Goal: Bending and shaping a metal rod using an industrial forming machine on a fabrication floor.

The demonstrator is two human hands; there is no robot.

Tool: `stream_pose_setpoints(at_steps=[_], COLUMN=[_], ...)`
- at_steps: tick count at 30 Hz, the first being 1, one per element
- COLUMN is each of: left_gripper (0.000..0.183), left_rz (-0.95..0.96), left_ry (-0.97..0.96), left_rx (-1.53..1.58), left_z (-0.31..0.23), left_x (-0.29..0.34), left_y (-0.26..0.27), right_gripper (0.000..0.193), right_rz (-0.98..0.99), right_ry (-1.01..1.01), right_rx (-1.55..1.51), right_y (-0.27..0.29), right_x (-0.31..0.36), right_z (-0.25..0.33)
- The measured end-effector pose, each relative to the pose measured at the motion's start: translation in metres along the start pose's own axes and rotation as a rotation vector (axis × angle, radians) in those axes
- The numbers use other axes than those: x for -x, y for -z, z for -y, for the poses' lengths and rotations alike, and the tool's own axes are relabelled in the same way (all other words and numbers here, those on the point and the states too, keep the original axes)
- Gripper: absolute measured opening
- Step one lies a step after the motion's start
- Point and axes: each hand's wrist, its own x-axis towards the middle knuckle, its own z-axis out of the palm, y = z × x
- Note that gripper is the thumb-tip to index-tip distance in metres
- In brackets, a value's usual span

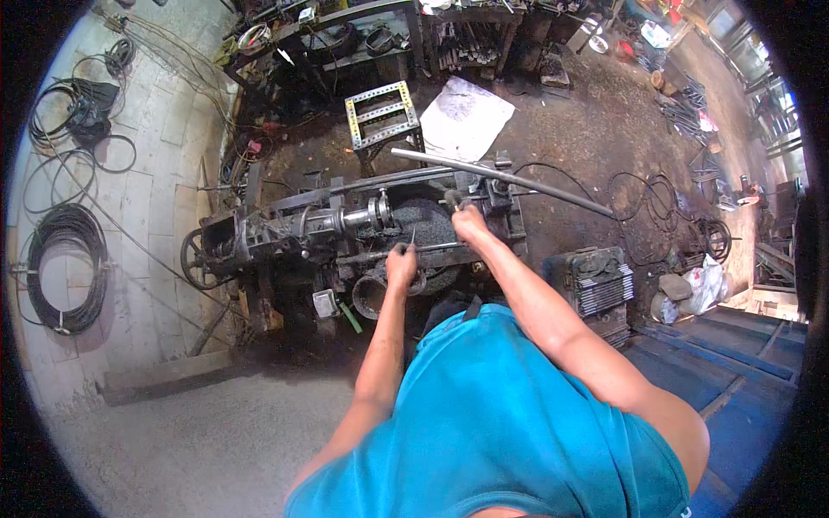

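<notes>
A dark metal lathe stretches across in front of me, with a shiny round chuck-like part near its middle. Over its front edge, my left hand is closed, and a thin pointed metal piece sticks up from its fingers. My right hand is closed farther to the right, above the lathe bed. Just beyond its fingers is a small dark lump; its kind cannot be made out. Grey metal shavings lie heaped between the two hands.
A long grey bar slants over the lathe's right end. Behind stand a perforated metal frame stool and a pale sheet. A finned metal block sits right; coiled cable hangs left. A round metal container is below my left hand.
</notes>
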Motion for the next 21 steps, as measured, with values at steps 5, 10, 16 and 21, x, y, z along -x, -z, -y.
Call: stream_pose_setpoints(at_steps=[5, 10, 16, 21], left_gripper=[0.030, 0.025, 0.029, 0.029], left_rz=[0.018, 0.010, 0.054, -0.017], left_ry=[0.126, 0.073, 0.182, 0.114], left_rx=[0.238, 0.285, 0.305, 0.211], left_z=[-0.006, -0.002, 0.000, 0.024], left_x=[0.022, 0.027, 0.041, 0.045], left_y=[0.012, 0.031, 0.021, 0.018], right_gripper=[0.013, 0.002, 0.006, 0.006], right_rz=[0.262, -0.002, 0.034, -0.114], right_ry=[-0.233, -0.297, -0.262, -0.264], right_rx=[-0.254, -0.387, -0.391, -0.434], right_y=[0.019, 0.037, -0.004, 0.020], right_x=[0.025, 0.030, 0.017, 0.027], right_z=[0.019, 0.008, 0.000, -0.022])
